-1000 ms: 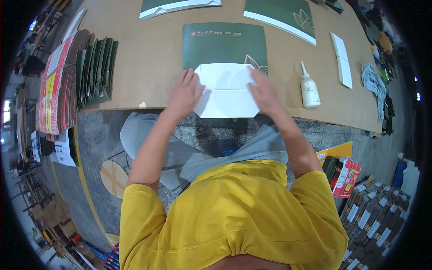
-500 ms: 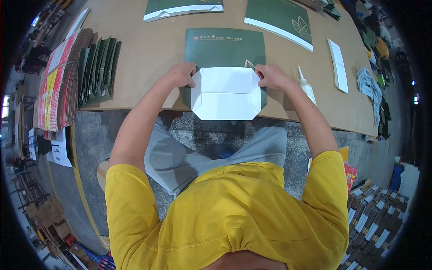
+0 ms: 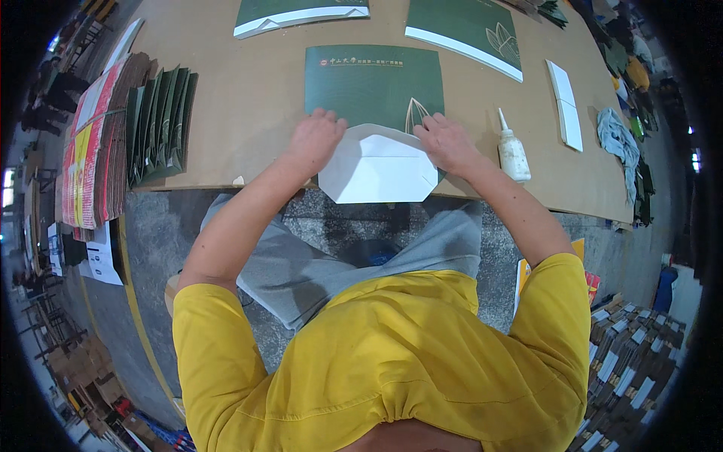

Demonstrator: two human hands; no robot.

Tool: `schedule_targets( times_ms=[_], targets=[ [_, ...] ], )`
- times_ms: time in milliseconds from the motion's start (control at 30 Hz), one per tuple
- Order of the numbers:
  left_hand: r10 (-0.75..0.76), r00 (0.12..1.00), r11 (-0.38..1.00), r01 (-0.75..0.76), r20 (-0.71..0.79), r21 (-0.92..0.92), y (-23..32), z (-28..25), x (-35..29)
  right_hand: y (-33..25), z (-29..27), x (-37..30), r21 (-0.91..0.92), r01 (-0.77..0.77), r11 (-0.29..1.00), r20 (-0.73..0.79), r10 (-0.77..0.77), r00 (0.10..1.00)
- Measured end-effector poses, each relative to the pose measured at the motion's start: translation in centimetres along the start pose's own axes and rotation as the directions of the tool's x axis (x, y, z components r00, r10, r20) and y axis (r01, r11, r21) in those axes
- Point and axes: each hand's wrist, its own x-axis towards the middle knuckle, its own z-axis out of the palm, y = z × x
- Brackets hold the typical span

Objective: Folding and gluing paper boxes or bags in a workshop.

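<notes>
A green paper bag (image 3: pixel 373 79) lies flat in front of me at the table's near edge. Its white bottom flaps (image 3: pixel 376 177) are spread out and overhang that edge. My left hand (image 3: pixel 316 142) grips the upper left of the white part, fingers curled over the fold. At the upper right, my right hand (image 3: pixel 446 143) is closed on the same fold, next to a gold leaf outline. Between the two hands the upper white flap bows upward. Just right of my right forearm, a white glue bottle (image 3: pixel 514 157) with a pointed nozzle stands on the table.
Two more green bags (image 3: pixel 301 15) (image 3: pixel 467 34) lie across the far side of the table (image 3: pixel 248 113). Folded green bags (image 3: pixel 160 124) stand at left beside a strapped cardboard bundle (image 3: pixel 94 143). A white strip (image 3: pixel 565 105) and a blue cloth (image 3: pixel 619 143) are at right.
Both hands have moved inward onto the upper fold from the side corners. The white upper flap, flat before, now curves up. My right forearm has uncovered more of the glue bottle.
</notes>
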Motion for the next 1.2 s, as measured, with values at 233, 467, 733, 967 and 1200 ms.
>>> schedule_targets(
  times_ms=[233, 467, 733, 967, 1200],
  targets=[
    [0.197, 0.955, 0.98, -0.185, -0.221, 0.074, 3.5, -0.1, 0.7, -3.6, 0.5, 1.3, -0.071, 0.05, 0.996, -0.209, -0.064, 0.976],
    [0.168, 0.968, 0.983, -0.149, -0.188, 0.107, 5.5, 1.3, -1.9, -5.2, 0.8, -0.2, -0.135, 0.029, 0.99, -0.063, -0.038, 0.997],
    [0.135, 0.965, 0.956, -0.187, -0.226, -0.227, 0.6, 2.2, -9.6, -3.7, 0.0, -5.7, 0.223, -0.048, 0.974, -0.021, 0.054, 0.998],
    [0.181, 0.922, 0.98, -0.2, -0.343, -0.02, 0.6, 6.2, -9.7, -4.5, 1.5, -7.9, 0.22, -0.012, 0.975, -0.047, 0.023, 0.999],
    [0.169, 0.928, 0.971, -0.215, -0.333, -0.107, 0.6, 4.3, -9.3, -3.6, 1.6, -7.7, 0.18, -0.023, 0.983, -0.051, 0.032, 0.998]
  ],
)
